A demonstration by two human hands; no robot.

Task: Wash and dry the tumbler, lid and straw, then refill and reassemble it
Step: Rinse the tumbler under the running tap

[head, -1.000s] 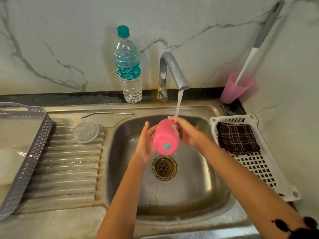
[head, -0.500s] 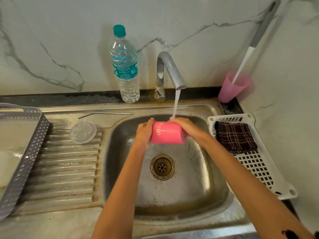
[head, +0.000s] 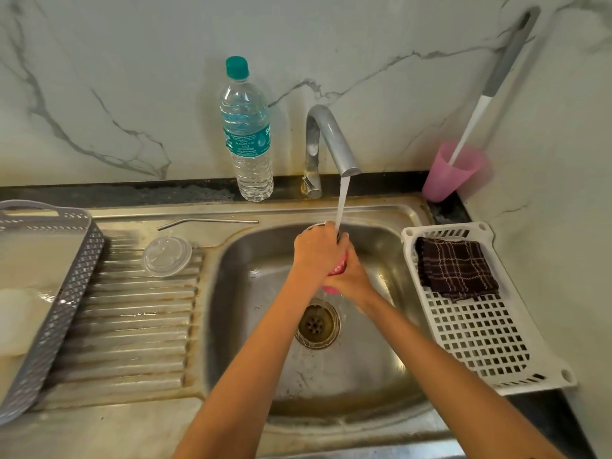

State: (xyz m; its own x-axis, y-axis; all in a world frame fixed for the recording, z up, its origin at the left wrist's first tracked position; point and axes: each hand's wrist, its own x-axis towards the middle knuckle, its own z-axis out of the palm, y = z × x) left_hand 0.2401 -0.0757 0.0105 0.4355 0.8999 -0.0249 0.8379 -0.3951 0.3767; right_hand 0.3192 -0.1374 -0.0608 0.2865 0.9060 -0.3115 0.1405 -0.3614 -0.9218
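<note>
My left hand [head: 318, 251] and right hand [head: 351, 280] curl round the wet pink tumbler [head: 336, 270] under the tap [head: 331, 137] at the sink's [head: 245, 293] twelve o'clock; it is likely light, rigid and slippery, best gripped round its body.

Soft, even, rather dim greenish light, faint shadows on the wall beside the bottle [head: 246, 127] and pink cup [head: 450, 173], mild glare on the wet sink [head: 381, 376], wide-angle bowing at edges, focus mostly sharp.

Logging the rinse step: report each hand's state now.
Left hand: closed around the top of the pink cylindrical tumbler.
Right hand: closed around the same tumbler, lower down.
</note>
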